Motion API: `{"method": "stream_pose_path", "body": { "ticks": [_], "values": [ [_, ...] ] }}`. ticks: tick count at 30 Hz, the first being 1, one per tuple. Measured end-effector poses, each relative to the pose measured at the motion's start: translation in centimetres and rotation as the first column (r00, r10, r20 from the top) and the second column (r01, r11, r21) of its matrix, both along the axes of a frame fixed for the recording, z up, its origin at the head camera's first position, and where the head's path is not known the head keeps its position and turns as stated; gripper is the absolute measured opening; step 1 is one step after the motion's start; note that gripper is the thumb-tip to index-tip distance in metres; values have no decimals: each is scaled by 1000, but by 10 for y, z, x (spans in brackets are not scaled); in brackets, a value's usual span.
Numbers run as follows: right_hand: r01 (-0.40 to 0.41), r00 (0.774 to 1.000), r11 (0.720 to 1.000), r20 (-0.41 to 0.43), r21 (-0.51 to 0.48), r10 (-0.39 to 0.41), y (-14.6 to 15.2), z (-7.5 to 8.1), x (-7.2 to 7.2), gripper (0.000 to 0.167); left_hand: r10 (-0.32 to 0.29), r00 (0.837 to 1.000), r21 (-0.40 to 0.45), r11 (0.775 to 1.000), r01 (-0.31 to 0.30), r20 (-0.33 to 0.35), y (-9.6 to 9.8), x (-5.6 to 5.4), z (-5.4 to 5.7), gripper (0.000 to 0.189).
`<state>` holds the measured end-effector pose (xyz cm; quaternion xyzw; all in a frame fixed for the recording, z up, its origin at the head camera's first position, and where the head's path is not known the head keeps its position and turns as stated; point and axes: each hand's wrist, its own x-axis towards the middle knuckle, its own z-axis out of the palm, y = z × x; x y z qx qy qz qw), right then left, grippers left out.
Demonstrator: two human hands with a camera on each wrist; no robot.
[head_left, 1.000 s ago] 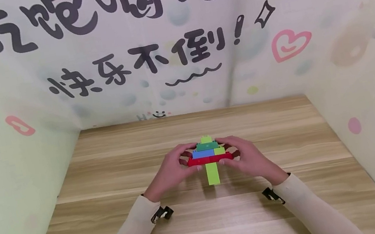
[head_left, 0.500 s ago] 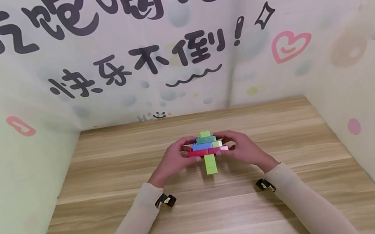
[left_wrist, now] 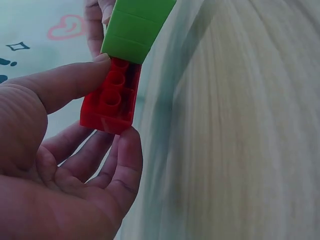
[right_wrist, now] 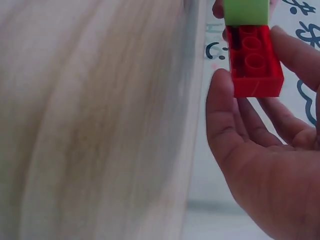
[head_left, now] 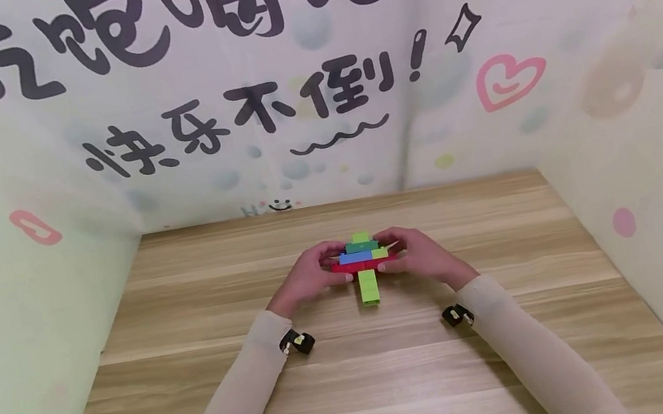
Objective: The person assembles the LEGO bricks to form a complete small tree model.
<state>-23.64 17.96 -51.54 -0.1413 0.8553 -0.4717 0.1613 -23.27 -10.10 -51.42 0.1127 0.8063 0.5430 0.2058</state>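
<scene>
A tree-shaped model of toy building bricks is held between both hands near the middle of the table. Its light green trunk points toward me; above it come a red row, a blue and light green row, a dark green brick and a light green tip. My left hand grips the left side, thumb on the underside of a red brick beside the trunk. On the right side, my right hand pinches the other red brick, its hollow underside showing. The wrist views show the table surface beside the model.
The wood-grain table ends at a white back wall with black writing and coloured drawings. Walls also stand along its left and right sides. A small black device sits at the left cuff, another device at the right.
Both hands have carried the brick model a little away from me, toward the back wall, and very slightly left. The grip on each side stays the same.
</scene>
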Motion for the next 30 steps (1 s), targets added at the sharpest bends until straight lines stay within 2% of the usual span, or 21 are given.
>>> {"method": "stream_pose_path", "body": {
  "ticks": [5, 9, 24, 30],
  "values": [
    [-10, 999, 1000, 47, 14, 9, -2, -6, -7, 65, 2, 999, 15, 1000, -3, 38, -1, -4, -4, 68],
    [-11, 998, 999, 67, 33, 9, -3, -8, -9, 66, 3, 999, 14, 1000, -4, 48, -1, -4, -7, 66],
    [-21, 998, 995, 68, 99, 14, -8, -8, -8, 62, 3, 1000, -83, 997, -2, 10, 5, -1, -5, 62],
    [-23, 998, 992, 55, 121, 16, -8, -6, -7, 61, 2, 1000, -87, 996, -2, 4, 5, -1, -5, 63]
  ]
}}
